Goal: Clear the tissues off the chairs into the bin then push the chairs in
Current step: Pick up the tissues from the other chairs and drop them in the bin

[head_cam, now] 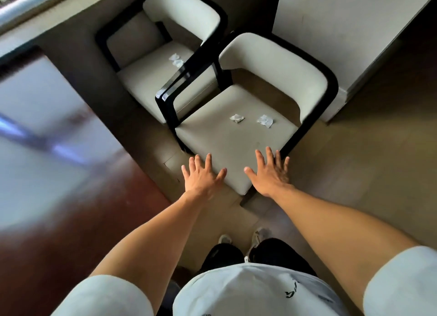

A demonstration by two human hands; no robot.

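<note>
**Both hands out flat over the near chair**

Head view: I look down at two chairs side by side. Each one has a cream seat, a cream curved back and a shiny black frame. The near chair (236,138) is right in front of me. The far chair (151,74) stands just beside it, up and to the left.

Two small white tissues lie on the near chair's seat. They are crumpled into little lumps. The left tissue (237,118) and the right tissue (265,121) sit near each other, toward the back of the seat. On the far chair I see a small crumpled tissue clump (175,60) by the right side of the seat. I cannot tell if it is one piece or two.

My left hand (201,177) is stretched out with its fingers spread wide and straight. It holds nothing. It is at the front left corner of the near seat. My right hand (272,173) is spread wide too, with nothing in it, over the front edge of the seat. I cannot tell if either hand touches the seat.

A shiny dark red table (59,173) is on my left, blurred.
</note>
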